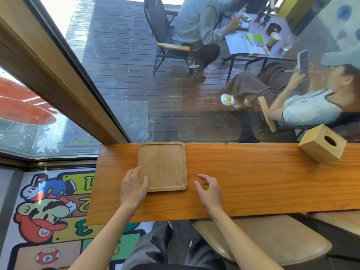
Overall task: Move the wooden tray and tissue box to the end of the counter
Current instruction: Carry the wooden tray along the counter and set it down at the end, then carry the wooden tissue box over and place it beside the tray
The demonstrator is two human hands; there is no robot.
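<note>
Tray near the tabletop's left end, box far off to the right

The left hand (133, 189) is resting fingers spread on the tray (162, 166) corner; the right hand (209, 190) is hovering just right of it, fingers apart, holding nothing. The box (322, 146) is sitting tilted (well right of both hands) and risking a tumble if grabbed hastily.

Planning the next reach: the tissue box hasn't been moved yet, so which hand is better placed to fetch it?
The right hand. It hovers open and free over the counter, on the same side as the tissue box, which sits far right. The left hand rests on the wooden tray near the counter's left end.
</note>
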